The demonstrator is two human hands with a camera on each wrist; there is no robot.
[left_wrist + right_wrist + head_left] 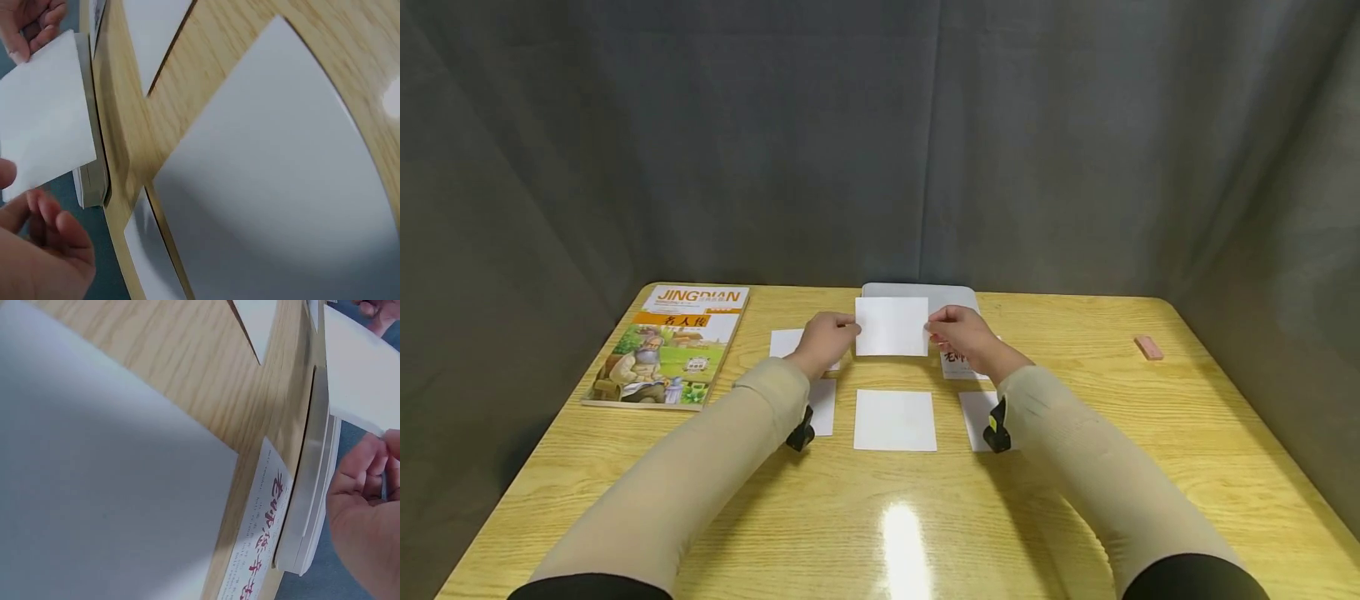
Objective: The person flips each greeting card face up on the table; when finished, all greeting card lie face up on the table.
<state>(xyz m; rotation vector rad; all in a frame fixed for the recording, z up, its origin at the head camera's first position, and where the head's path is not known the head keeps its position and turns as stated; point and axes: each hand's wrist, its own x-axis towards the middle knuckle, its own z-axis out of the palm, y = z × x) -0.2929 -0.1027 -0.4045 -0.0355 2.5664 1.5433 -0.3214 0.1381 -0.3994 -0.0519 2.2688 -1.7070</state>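
A blank white card (892,327) is held up off the table between both hands. My left hand (826,340) pinches its left edge between thumb and fingers. At the opposite edge, my right hand (970,340) pinches it the same way. Beneath and in front, more white cards lie on the wood: a front middle card (895,421), a front left card (823,408) and a front right card (977,419), the outer two partly hidden by the wrists. A back left card (786,341) sits under the left hand. Writing in red and black marks the back right card (256,531).
Behind the held card lies a thick, flat pale object (940,292) at the table's back edge. A magazine-like book (662,350) with a colourful cover lies at the left. A small pinkish block (1148,347) is far right. Grey curtain (775,150) surrounds the table.
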